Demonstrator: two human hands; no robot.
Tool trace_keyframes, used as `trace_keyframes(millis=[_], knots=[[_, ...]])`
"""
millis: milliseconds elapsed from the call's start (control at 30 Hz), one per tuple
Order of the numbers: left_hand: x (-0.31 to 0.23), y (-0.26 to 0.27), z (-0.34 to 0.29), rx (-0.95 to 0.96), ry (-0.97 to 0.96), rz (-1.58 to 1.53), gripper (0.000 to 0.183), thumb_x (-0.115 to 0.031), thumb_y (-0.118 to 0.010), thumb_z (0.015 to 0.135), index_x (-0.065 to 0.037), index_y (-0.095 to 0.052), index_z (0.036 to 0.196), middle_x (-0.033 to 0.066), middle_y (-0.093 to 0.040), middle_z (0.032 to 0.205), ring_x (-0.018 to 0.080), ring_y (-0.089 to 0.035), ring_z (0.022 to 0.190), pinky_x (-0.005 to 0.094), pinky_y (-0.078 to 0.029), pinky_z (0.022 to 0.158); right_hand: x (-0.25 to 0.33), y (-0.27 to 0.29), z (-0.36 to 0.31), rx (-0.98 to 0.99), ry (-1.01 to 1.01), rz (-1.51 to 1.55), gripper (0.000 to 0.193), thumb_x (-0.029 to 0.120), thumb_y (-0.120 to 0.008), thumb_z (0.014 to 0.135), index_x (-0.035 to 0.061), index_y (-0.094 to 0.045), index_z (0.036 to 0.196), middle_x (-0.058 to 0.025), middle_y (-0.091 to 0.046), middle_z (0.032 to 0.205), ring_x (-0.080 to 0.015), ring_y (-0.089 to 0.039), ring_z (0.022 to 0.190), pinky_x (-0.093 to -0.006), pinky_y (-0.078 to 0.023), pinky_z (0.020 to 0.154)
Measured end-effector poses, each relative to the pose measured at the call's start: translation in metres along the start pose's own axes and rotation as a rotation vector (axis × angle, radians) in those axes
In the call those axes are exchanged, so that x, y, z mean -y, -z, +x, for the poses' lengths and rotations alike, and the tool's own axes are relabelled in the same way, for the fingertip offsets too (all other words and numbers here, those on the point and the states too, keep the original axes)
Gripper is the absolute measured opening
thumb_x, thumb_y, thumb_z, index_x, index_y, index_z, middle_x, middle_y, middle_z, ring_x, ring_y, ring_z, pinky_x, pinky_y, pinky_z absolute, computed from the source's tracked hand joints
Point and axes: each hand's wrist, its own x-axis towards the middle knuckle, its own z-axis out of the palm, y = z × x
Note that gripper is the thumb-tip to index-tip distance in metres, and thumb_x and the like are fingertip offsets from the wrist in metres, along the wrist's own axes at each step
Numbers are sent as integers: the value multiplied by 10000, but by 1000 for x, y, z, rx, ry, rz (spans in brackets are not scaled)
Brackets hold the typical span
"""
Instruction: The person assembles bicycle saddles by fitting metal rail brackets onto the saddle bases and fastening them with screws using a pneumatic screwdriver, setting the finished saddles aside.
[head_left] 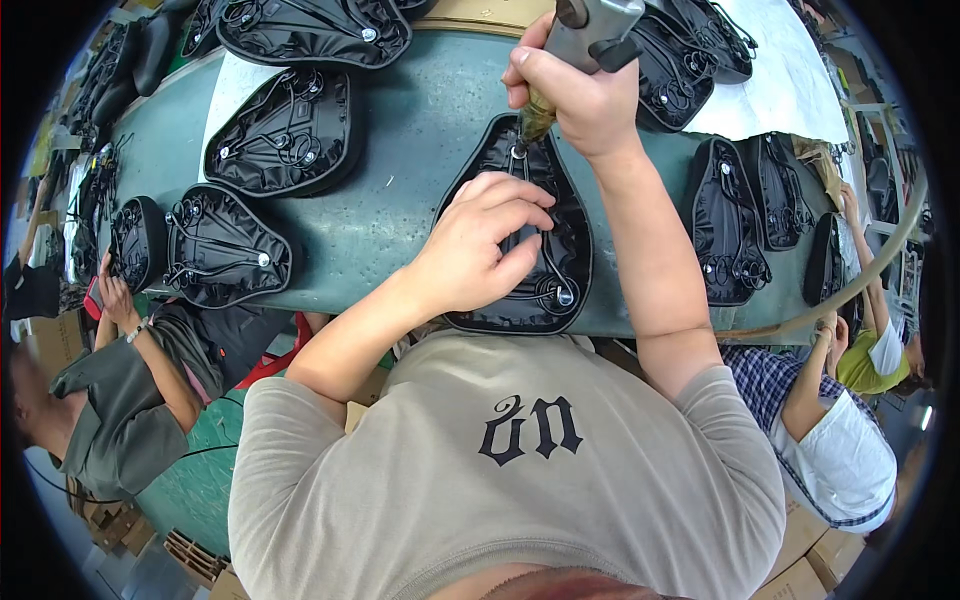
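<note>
The right hand [592, 98] is wrapped around a grey tool [600, 32], upper centre; the left hand [488, 240], loosely spread, lies over a black seat [573, 225] mid-frame

grey tool [598, 24] partly beyond top edge

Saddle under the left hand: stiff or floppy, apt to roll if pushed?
The black saddle probably stays stiff: its outline holds an even, firm curve. Rolling seems unlikely, since it lies broad and underside-up on the green tabletop. The wrinkled lining might give slightly when pressed.
</note>
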Motion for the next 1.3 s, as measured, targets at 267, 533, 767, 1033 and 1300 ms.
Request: trace_keyframes(millis=[267, 533, 767, 1033, 1300], knots=[[-4, -1, 0, 23, 7, -23, 205, -13, -650, 812, -33, -696, 1010, 114, -688, 1218, 318, -605, 1156, 439, -459, 1037, 2, 8, -2, 89, -27, -31, 229, 32, -694, 876, -22, -627, 1088, -95, -695, 880, -126, -652, 632, -258, -526, 573], [6, 42, 25, 459, -95, -22, 623, 155, -446, 646, -34, -675, 1194, 139, -626, 1388, 352, -562, 1299, 439, -435, 1123, 59, 26, -60, -73, 222, 96, 409, -35, -620, 909, -52, -532, 1308, -158, -676, 1039, -142, -635, 703, -251, -523, 620], [22, 17, 49, 516, -370, 200, 429, 69, -681, 699, -40, -623, 1110, 151, -633, 1341, 361, -596, 1265, 465, -486, 1064, 85, 74, -120, 13, 406, 91, 508, 80, -527, 931, -74, -470, 1412, -183, -617, 1059, -188, -588, 668, -393, -499, 668], [38, -7, 45, 176, -107, 239, 352, 94, -584, 652, -4, -555, 989, 146, -660, 1249, 335, -663, 1039, 413, -556, 879, 79, 77, -131, -68, 397, 136, 336, -9, -575, 922, -52, -496, 1246, -181, -619, 999, -207, -604, 651, -392, -538, 635], [42, -12, 44, 153, -31, 199, 366, 117, -558, 637, 7, -536, 985, 137, -686, 1193, 318, -688, 992, 364, -591, 811, 58, 91, -100, 52, 381, 124, 362, 34, -526, 928, -27, -548, 1285, -185, -601, 1017, -220, -603, 695, -425, -518, 694]])
